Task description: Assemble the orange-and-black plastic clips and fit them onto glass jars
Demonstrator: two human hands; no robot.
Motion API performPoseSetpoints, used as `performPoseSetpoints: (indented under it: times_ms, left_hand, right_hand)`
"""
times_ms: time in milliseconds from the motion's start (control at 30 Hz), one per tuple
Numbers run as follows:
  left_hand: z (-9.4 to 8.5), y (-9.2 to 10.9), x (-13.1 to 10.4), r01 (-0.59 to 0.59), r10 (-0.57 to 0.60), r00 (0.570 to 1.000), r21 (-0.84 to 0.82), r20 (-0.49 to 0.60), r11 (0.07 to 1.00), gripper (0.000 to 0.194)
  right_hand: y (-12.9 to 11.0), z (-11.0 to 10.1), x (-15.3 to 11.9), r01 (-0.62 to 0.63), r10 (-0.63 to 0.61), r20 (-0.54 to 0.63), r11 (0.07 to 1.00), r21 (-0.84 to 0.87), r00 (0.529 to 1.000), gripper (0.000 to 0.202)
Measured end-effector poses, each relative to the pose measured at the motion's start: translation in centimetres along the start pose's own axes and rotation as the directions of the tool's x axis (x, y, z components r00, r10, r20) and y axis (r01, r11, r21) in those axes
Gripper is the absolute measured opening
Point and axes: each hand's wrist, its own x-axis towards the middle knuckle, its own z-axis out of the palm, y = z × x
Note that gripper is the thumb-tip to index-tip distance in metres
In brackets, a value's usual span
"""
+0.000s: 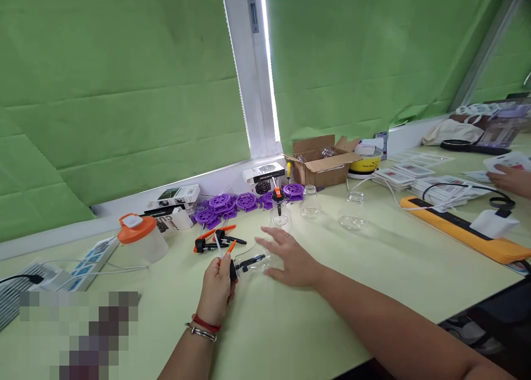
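Note:
My left hand [218,286] is closed around a black cap with an orange lever [232,248]. A black stem on the cap points into a clear bottle [266,251] lying sideways above the table. My right hand [292,261] is open, fingers spread at the bottle's base; whether it touches is hard to tell. Beyond it, another clear bottle [286,220] stands upright with a black and orange top [277,193]. Loose black caps with orange levers [215,240] lie left of the bottles. Two uncapped clear bottles [310,208] stand farther right.
Purple wheel-like parts [224,203] lie along the wall near small boxes [265,172] and a cardboard box [321,170]. An orange-lidded cup [145,239] and white power strip [93,261] sit left. An orange power strip [468,228] and another person's hand [512,180] are right.

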Motion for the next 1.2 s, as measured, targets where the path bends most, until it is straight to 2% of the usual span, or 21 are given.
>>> performPoseSetpoints:
  times_ms: [67, 133, 233, 300, 433, 700, 800, 967, 1033, 1100, 1200]
  left_hand:
    - [0.0, 0.0, -0.1, -0.045, 0.045, 0.999, -0.011, 0.015, 0.999, 0.039]
    - [-0.1, -0.1, -0.1, -0.134, 0.135, 0.99, -0.031, 0.045, 0.991, 0.038]
    - [-0.1, -0.2, -0.1, -0.278, 0.283, 0.957, -0.074, 0.067, 0.958, 0.034]
    - [-0.2, -0.4, 0.0, -0.321, 0.325, 0.944, -0.061, 0.065, 0.945, 0.032]
    - [-0.3, -0.6, 0.3, -0.312, 0.312, 0.947, -0.013, 0.075, 0.95, 0.031]
    - [-0.7, -0.8, 0.7, -0.281, 0.281, 0.96, -0.001, 0.009, 0.96, 0.035]
    - [-0.7, -1.0, 1.0, -0.258, 0.258, 0.966, 0.001, -0.001, 0.966, 0.036]
    - [-0.6, -1.3, 1.4, -0.226, 0.226, 0.974, 0.015, 0.0, 0.974, 0.036]
    - [-0.6, -1.3, 1.4, -0.221, 0.221, 0.975, 0.024, 0.001, 0.975, 0.036]
    - [-0.6, -1.2, 1.4, -0.22, 0.22, 0.975, 0.029, -0.005, 0.975, 0.036]
    - [-0.6, -1.0, 1.4, -0.218, 0.219, 0.975, 0.021, -0.03, 0.976, 0.036]
  right_hand:
    - [-0.6, 0.1, 0.1, 0.072, -0.061, 0.069, 0.983, -0.17, 0.996, 0.071]
    - [-0.7, 0.6, 0.2, 0.053, -0.039, 0.06, 0.966, -0.252, 0.997, 0.069]
    - [0.2, 1.8, 0.5, -0.049, 0.039, -0.05, 0.975, -0.217, 0.998, 0.063]
    - [1.1, 2.8, 1.0, -0.143, 0.13, -0.111, 0.982, -0.123, 0.985, 0.064]
    - [2.9, 4.2, 2.7, -0.307, 0.303, -0.128, 0.952, -0.009, 0.944, 0.068]
    - [5.6, 6.2, 7.6, -0.428, 0.426, -0.103, 0.904, 0.004, 0.899, 0.073]
    - [6.3, 6.8, 8.9, -0.459, 0.459, -0.122, 0.888, 0.03, 0.88, 0.077]
    - [6.8, 7.0, 10.1, -0.557, 0.558, -0.114, 0.829, 0.05, 0.822, 0.082]
    - [6.9, 7.0, 10.2, -0.558, 0.559, -0.123, 0.829, 0.041, 0.82, 0.081]
    - [6.7, 6.9, 9.9, -0.517, 0.512, -0.159, 0.856, 0.011, 0.844, 0.082]
    - [5.8, 6.8, 9.4, -0.367, 0.328, -0.272, 0.924, -0.107, 0.905, 0.082]
